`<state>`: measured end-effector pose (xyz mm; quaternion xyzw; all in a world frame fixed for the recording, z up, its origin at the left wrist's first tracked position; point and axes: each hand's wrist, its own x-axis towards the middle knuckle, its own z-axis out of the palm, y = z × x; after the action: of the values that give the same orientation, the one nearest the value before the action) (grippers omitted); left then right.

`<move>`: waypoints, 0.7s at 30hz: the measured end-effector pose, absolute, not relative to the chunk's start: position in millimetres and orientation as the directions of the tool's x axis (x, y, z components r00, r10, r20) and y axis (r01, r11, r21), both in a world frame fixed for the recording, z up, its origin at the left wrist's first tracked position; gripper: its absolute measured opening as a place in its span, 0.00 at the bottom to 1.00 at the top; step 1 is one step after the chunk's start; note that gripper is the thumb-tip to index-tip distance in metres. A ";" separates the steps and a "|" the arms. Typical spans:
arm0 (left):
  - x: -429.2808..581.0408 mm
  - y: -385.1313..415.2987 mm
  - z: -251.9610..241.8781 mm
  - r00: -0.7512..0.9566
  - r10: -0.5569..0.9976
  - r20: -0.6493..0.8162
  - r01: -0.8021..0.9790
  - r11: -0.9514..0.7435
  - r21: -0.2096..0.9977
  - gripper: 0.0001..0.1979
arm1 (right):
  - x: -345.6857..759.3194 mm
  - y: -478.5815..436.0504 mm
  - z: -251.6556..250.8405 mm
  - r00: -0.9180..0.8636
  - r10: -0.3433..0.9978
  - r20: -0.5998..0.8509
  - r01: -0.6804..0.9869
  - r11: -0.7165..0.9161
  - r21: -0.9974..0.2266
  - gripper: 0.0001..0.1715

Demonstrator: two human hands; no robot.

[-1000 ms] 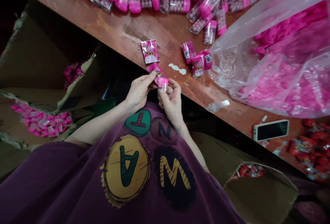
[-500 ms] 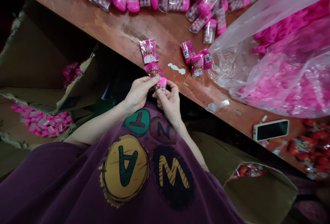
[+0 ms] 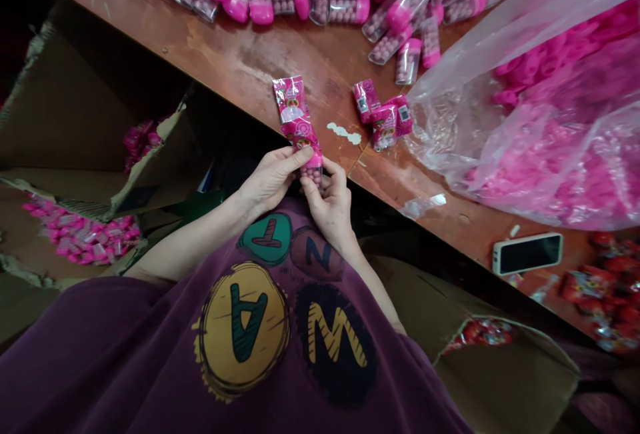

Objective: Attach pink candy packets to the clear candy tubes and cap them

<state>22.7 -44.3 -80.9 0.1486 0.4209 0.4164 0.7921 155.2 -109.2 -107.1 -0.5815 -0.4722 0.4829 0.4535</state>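
Observation:
Between both hands, just off the table's edge, is a clear tube with a pink cap and pink balls [image 3: 312,173]. My left hand [image 3: 273,177] pinches its capped end with thumb and fingers, together with the lower end of a pink wrapper strip [image 3: 295,111] that reaches up onto the table. My right hand [image 3: 331,206] grips the ball-filled end from the other side, its thumb at the bottom. A little to the right, several small pink packets [image 3: 385,125] lie in a group on the brown table [image 3: 240,64].
Capped tubes of pink balls [image 3: 345,9] cover the far table. A plastic bag of pink pieces [image 3: 565,161], a phone [image 3: 528,253] and red packets [image 3: 590,283] are at the right. Open cardboard boxes [image 3: 65,114] stand at the left, another [image 3: 520,381] at the lower right.
The tube has moved slightly down between my hands. The upper and lower wrapper parts now look like one straighter strip, and its lower end overlaps the cap.

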 end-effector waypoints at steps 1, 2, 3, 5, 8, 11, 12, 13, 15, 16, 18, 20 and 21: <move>22.3 -44.7 -79.9 0.306 0.787 -0.536 -0.528 0.609 0.592 0.17 | 155.3 -108.1 -104.5 0.077 0.984 -0.162 0.061 -0.167 -0.984 0.30; 21.9 -45.3 -78.8 0.316 0.788 -0.529 -0.519 0.610 0.599 0.18 | 155.6 -106.8 -101.4 0.061 0.978 -0.198 0.000 -0.199 -0.980 0.30; 21.6 -45.8 -77.7 0.329 0.786 -0.524 -0.506 0.615 0.605 0.19 | 155.9 -105.4 -97.9 0.037 0.970 -0.240 -0.066 -0.237 -0.969 0.30; 21.1 -46.7 -76.1 0.353 0.778 -0.519 -0.477 0.627 0.616 0.21 | 156.6 -103.2 -91.6 -0.027 0.949 -0.313 -0.176 -0.313 -0.933 0.29; 21.4 -47.0 -75.9 0.358 0.771 -0.527 -0.465 0.637 0.615 0.19 | 156.5 -102.4 -89.0 -0.031 0.941 -0.337 -0.172 -0.338 -0.925 0.30; 22.6 -45.9 -78.4 0.309 0.763 -0.568 -0.486 0.640 0.595 0.16 | 155.5 -104.6 -93.2 0.061 0.962 -0.265 -0.077 -0.260 -0.962 0.35; 23.0 -45.6 -79.4 0.286 0.758 -0.586 -0.494 0.640 0.588 0.16 | 155.3 -105.5 -94.5 0.075 0.965 -0.250 -0.075 -0.245 -0.967 0.35; 23.3 -45.4 -80.4 0.267 0.755 -0.599 -0.502 0.640 0.582 0.15 | 155.3 -106.4 -95.2 0.071 0.965 -0.252 -0.095 -0.245 -0.965 0.34; 24.0 -45.7 -81.6 0.257 0.751 -0.608 -0.511 0.640 0.574 0.15 | 155.6 -107.6 -95.6 0.029 0.956 -0.293 -0.159 -0.285 -0.945 0.31; 24.3 -46.4 -81.9 0.266 0.751 -0.604 -0.510 0.642 0.573 0.15 | 155.7 -107.9 -95.6 0.012 0.950 -0.312 -0.182 -0.304 -0.935 0.30; 25.1 -48.4 -82.1 0.290 0.753 -0.591 -0.500 0.646 0.577 0.16 | 155.1 -107.7 -96.2 0.023 0.953 -0.302 -0.180 -0.293 -0.939 0.29; 25.9 -51.0 -82.2 0.284 0.756 -0.590 -0.493 0.642 0.587 0.16 | 153.8 -106.4 -97.5 0.085 0.969 -0.234 -0.134 -0.221 -0.966 0.29; 26.3 -52.2 -82.4 0.270 0.759 -0.593 -0.489 0.638 0.594 0.16 | 153.2 -105.5 -98.0 0.107 0.972 -0.207 -0.117 -0.194 -0.974 0.30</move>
<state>26.3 -52.2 -82.4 0.1483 0.4542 0.3987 0.7828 153.2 -105.5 -98.0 -0.5498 -0.3889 0.5431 0.5015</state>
